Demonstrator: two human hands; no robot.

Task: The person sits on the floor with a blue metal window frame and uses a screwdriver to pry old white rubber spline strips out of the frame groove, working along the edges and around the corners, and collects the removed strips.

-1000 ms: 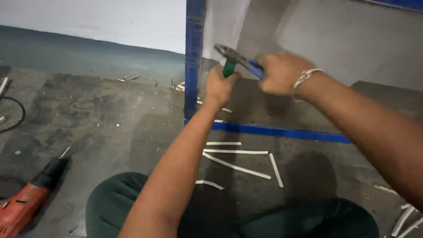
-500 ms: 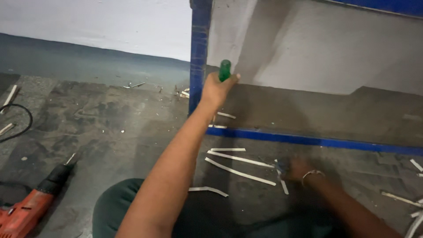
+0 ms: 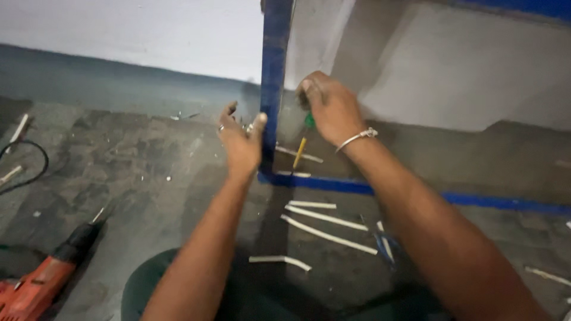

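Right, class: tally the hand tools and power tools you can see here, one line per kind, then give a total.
Screwdriver, green handle, in the right hand: 1
Pliers, blue handles, on the floor: 1
Power drill, red: 1
Total: 3

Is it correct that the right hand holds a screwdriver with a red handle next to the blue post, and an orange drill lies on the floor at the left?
Not quite: the head view shows the right hand holding a screwdriver with a green handle, not red. It is beside the blue post, and the orange drill lies on the floor at the left.
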